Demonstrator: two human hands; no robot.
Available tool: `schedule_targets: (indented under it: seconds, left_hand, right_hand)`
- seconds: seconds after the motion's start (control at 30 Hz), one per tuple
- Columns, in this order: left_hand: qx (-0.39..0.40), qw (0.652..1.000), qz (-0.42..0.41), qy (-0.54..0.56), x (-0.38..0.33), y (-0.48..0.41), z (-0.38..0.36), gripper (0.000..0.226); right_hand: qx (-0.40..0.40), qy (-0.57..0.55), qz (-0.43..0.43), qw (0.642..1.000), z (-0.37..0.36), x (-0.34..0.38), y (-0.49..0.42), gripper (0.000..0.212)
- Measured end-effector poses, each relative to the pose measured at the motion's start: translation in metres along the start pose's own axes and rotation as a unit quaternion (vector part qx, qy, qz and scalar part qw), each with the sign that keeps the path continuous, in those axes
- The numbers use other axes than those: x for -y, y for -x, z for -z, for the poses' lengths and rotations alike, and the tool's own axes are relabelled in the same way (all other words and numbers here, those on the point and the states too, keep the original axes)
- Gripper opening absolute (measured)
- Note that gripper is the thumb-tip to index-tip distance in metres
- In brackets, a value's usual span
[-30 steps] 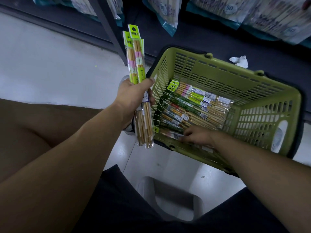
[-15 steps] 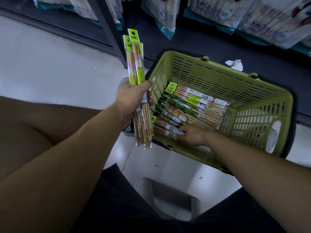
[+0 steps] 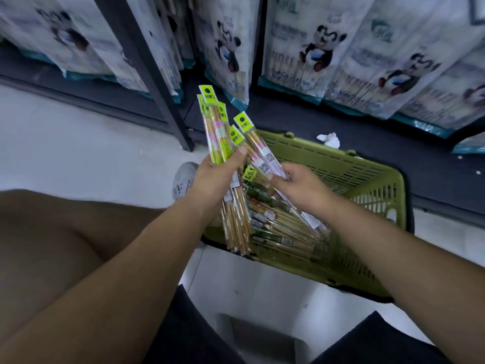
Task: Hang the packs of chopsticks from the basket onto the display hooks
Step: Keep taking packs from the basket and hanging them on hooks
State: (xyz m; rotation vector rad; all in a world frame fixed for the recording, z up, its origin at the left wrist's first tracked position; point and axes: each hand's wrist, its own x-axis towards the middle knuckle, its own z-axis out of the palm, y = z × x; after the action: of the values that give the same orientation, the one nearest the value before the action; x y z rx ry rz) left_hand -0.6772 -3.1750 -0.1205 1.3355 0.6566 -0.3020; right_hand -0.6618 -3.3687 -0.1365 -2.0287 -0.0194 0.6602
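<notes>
My left hand grips a bundle of chopstick packs with bright green header cards, held upright over the near left corner of the green basket. Beside it, my right hand pinches one more chopstick pack, tilted up toward the bundle and lifted out of the basket. Several more packs lie flat on the basket's floor beneath both hands. No display hooks show in this view.
The basket sits on a pale tiled floor against a dark low shelf. Large panda-printed bags stand along the shelf. A dark metal upright rises at left. A crumpled white paper lies behind the basket. A grey stool is under me.
My right hand has come up out of the basket with one pack and moved toward the bundle in my left hand. The view has tilted up, showing more shelf.
</notes>
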Motion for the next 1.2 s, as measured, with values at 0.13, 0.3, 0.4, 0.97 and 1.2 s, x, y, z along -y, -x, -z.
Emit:
schedule_targets:
  seconds: [0.13, 0.3, 0.4, 0.97, 1.2]
  left_hand:
    - [0.033, 0.995, -0.060, 0.076, -0.038, 0.018, -0.034, 0.042]
    - [0.099, 0.979, -0.150, 0.096, -0.113, 0.037, -0.061, 0.052]
    - [0.140, 0.967, -0.191, 0.090, -0.151, 0.047, -0.068, 0.033]
    - [0.220, 0.871, -0.439, 0.001, -0.266, 0.108, -0.112, 0.035]
    - [0.201, 0.864, -0.459, 0.043, -0.279, 0.103, -0.129, 0.041]
  right_hand:
    - [-0.082, 0.009, 0.110, 0.990, 0.014, 0.058, 0.028, 0.002]
    - [-0.158, 0.108, 0.198, 0.961, 0.054, 0.123, 0.057, 0.014]
    - [-0.204, 0.179, 0.219, 0.937, 0.076, 0.154, 0.067, 0.035]
    - [-0.353, 0.003, 0.323, 0.878, 0.186, 0.308, 0.113, 0.020]
    - [-0.317, -0.034, 0.288, 0.903, 0.205, 0.323, 0.103, 0.026]
